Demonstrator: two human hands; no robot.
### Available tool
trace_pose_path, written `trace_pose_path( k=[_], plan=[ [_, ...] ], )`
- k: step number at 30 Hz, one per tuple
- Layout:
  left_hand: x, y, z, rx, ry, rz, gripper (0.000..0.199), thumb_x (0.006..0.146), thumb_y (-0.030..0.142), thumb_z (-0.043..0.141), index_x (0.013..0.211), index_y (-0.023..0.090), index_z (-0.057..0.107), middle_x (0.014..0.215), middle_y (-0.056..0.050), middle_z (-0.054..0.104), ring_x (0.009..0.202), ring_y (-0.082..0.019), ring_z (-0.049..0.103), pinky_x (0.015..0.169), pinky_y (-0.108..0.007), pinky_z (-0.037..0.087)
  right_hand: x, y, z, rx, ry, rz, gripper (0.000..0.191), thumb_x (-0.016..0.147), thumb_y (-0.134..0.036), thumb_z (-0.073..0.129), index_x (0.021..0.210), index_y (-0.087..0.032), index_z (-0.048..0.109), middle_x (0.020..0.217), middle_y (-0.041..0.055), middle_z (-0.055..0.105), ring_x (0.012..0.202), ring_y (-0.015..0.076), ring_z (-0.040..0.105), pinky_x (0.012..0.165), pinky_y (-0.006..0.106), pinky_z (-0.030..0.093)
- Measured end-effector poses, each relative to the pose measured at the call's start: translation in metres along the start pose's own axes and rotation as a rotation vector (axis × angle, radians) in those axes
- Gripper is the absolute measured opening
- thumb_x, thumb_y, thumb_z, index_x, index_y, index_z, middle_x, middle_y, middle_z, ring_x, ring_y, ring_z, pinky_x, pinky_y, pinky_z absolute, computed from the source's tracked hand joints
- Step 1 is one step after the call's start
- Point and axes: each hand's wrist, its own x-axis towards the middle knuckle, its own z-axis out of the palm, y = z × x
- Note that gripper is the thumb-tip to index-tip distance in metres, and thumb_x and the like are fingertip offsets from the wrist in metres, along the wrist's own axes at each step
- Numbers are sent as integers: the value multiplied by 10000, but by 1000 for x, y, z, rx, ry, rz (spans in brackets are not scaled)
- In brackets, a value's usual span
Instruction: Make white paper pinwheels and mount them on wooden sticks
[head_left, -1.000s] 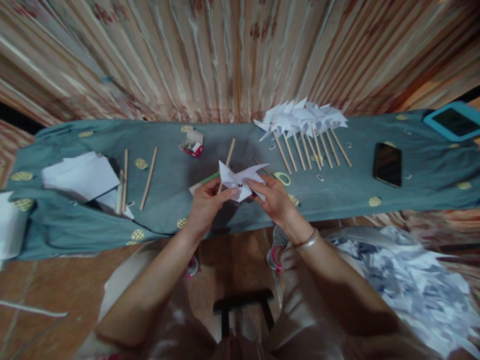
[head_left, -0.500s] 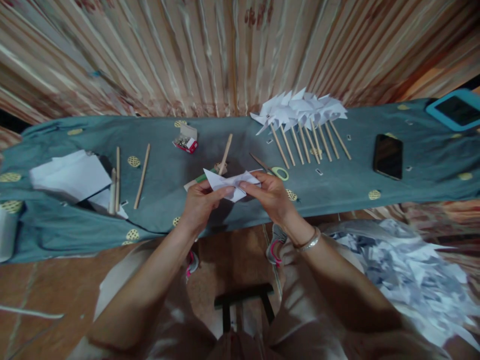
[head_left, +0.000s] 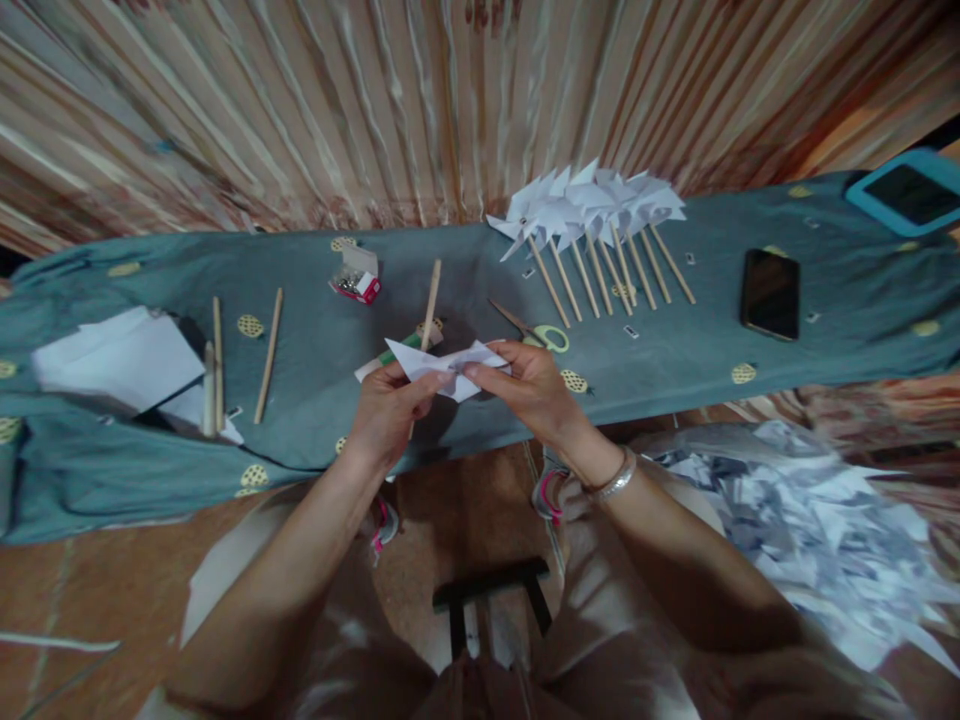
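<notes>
A folded white paper pinwheel is pinched between my two hands over the near side of the table. My left hand grips its left part, thumb on top near the centre. On its right part, my right hand closes with the thumb also at the centre. Fingers beneath the paper are hidden. Just beyond it lie a wooden stick and a green-and-beige strip, both partly covered. Scissors with pale green handles rest close to my right hand.
Finished paper pinwheels on sticks lie in a row at the back. A small open box of pins, a phone, loose sticks and white paper sheets are on the cloth. A heap of paper pieces sits at lower right.
The view has shifted slightly, so the table things appear a little further left. Both hands keep hold of the paper pinwheel, thumbs still at its centre.
</notes>
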Motion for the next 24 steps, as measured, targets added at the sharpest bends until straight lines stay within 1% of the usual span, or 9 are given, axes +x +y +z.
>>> trace_pose_path(
  k=[3, 7, 11, 14, 21, 24],
  plan=[
    [0, 0, 0, -14, -9, 6, 244, 494, 243, 872, 553, 160, 650, 463, 63, 448, 431, -32, 287, 419, -193, 194, 0, -3, 0, -19, -17, -29, 231, 735, -378, 773, 818, -170, 713, 722, -12, 678, 653, 109, 585, 654, 252, 476],
    [-1, 0, -1, -33, -30, 8, 259, 507, 257, 882, 551, 156, 648, 465, 67, 427, 423, -27, 282, 415, -187, 190, 0, -8, 1, -51, -44, -42, 246, 692, -342, 802, 837, -166, 710, 766, -7, 690, 681, 113, 589, 655, 247, 473],
    [-1, -1, -1, -25, -34, 5, 250, 515, 253, 880, 567, 151, 658, 481, 61, 450, 427, -27, 288, 416, -184, 198, 0, -8, 2, -78, -11, -46, 221, 676, -320, 791, 803, -158, 708, 725, -12, 675, 671, 115, 571, 639, 246, 461],
    [-2, -1, -2, -19, -39, -1, 256, 512, 243, 885, 562, 153, 650, 475, 62, 453, 427, -29, 296, 415, -183, 211, 1, -8, 2, -68, -11, -50, 193, 688, -307, 763, 801, -159, 710, 723, -6, 680, 683, 122, 581, 658, 255, 474],
    [-2, -2, -2, -35, -37, -25, 255, 534, 215, 888, 571, 159, 642, 490, 58, 467, 429, -28, 306, 419, -180, 203, 0, -8, 2, -110, 12, -40, 205, 706, -332, 756, 809, -160, 718, 729, 0, 680, 681, 124, 582, 660, 263, 477],
    [-1, -2, -1, -37, -40, -30, 258, 512, 220, 892, 567, 160, 646, 486, 57, 476, 425, -28, 301, 413, -181, 197, 0, -8, 1, -111, 10, -38, 222, 708, -340, 757, 830, -156, 730, 755, 8, 690, 705, 130, 590, 673, 265, 480]
  ],
)
